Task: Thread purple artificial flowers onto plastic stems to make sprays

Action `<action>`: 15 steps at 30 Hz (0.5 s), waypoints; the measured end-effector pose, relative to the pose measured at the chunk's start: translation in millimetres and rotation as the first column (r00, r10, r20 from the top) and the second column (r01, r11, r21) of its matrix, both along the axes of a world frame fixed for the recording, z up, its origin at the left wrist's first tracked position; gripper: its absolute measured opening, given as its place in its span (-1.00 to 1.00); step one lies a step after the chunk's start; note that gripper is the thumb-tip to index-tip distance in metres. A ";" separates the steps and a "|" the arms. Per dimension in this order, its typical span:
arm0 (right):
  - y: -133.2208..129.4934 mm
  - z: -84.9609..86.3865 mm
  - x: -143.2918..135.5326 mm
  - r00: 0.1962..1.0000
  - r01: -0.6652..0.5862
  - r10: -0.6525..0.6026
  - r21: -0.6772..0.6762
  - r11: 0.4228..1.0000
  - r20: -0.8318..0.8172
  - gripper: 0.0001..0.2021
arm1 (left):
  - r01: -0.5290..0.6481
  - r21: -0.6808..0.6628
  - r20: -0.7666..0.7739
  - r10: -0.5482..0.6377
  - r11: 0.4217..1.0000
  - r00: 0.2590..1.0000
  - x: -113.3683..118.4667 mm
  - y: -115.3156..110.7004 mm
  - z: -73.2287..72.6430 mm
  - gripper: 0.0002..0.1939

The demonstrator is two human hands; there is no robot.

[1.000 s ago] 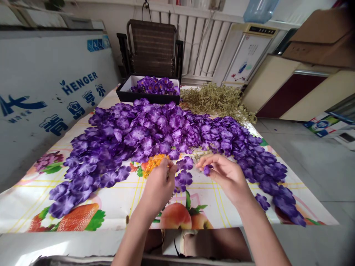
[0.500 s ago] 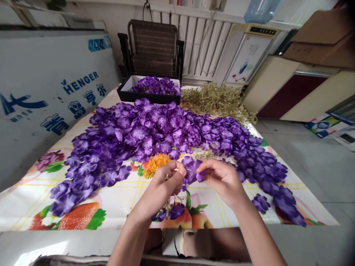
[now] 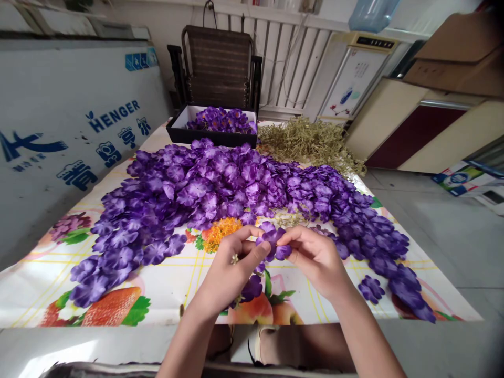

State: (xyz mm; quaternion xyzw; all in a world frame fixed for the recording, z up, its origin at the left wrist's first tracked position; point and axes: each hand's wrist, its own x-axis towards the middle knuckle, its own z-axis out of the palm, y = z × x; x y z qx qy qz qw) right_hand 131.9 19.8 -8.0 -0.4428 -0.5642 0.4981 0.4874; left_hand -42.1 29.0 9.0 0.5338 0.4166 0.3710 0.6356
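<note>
Between my two hands, over the front of the table, is a purple artificial flower (image 3: 272, 242). My left hand (image 3: 236, 262) is closed on its left side, thumb and index finger at the petals, with a thin stem holding a small pale tip near the palm. Below that hand hang more purple petals (image 3: 252, 287), partly hidden by the fingers. My right hand (image 3: 315, 257) pinches the flower's right petal edge. A small heap of orange stamen pieces (image 3: 221, 233) lies just beyond my left hand. Past it spreads a large pile of loose purple petals (image 3: 220, 184).
A black box (image 3: 212, 137) with finished-looking purple flowers stands at the table's back. To its right lies a bundle of greenish stems (image 3: 311, 139). A single petal piece (image 3: 370, 289) rests at right. A chair (image 3: 218, 68) and a white freezer (image 3: 79, 115) border the fruit-print tablecloth (image 3: 165, 299).
My left thumb has moved up and right onto the flower's petals. The stems and petals hanging below my left hand have shifted and show less. My right hand stays nearly in place.
</note>
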 end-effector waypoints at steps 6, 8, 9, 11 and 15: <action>0.0 2.6 -2.1 0.998 0.040 -0.040 0.009 0.999 0.054 -0.82 | 0.016 0.000 0.008 -0.016 1.000 1.000 0.7 0.6 0.1 -0.82; -0.6 3.8 -3.3 0.996 0.051 -0.052 0.025 0.998 0.079 -0.84 | 0.025 0.035 0.006 -0.025 0.999 1.000 1.6 0.3 1.2 -0.84; -1.0 4.3 -4.1 0.995 0.052 -0.055 0.033 0.998 0.088 -0.85 | 0.026 0.051 0.004 -0.027 0.998 1.000 2.1 0.2 1.8 -0.84; -2.1 5.6 -5.7 0.994 0.056 -0.060 0.039 0.998 0.096 -0.89 | 0.028 0.067 -0.009 -0.027 0.997 1.000 3.1 0.1 3.2 -0.84; -2.1 8.1 -7.4 0.995 0.092 -0.092 -0.005 0.996 0.047 -0.89 | 0.039 0.069 -0.042 -0.036 0.997 0.998 3.3 0.5 4.7 -0.83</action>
